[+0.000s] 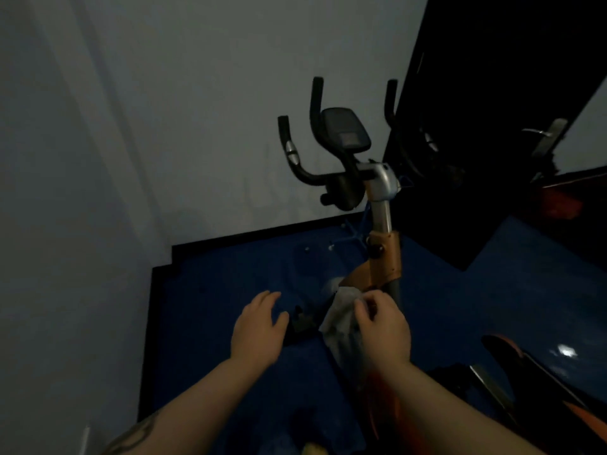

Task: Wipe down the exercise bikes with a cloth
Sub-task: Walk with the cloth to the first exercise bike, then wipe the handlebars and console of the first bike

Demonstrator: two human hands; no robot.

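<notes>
An exercise bike [382,221] stands in front of me on a blue floor, with black handlebars, a dark console, a silver post and an orange frame. My right hand [382,326] grips a pale grey cloth [338,315] pressed against the lower orange frame. To the left of the cloth, my left hand [258,326] hovers with fingers spread, next to a black pedal [300,325]. It holds nothing. The cloth and my right arm hide the bike's lower body.
A grey wall with a black skirting board [249,234] runs behind and to the left. A dark door with a metal handle [538,133] stands at the right. Part of another orange and black machine [525,372] lies at the lower right.
</notes>
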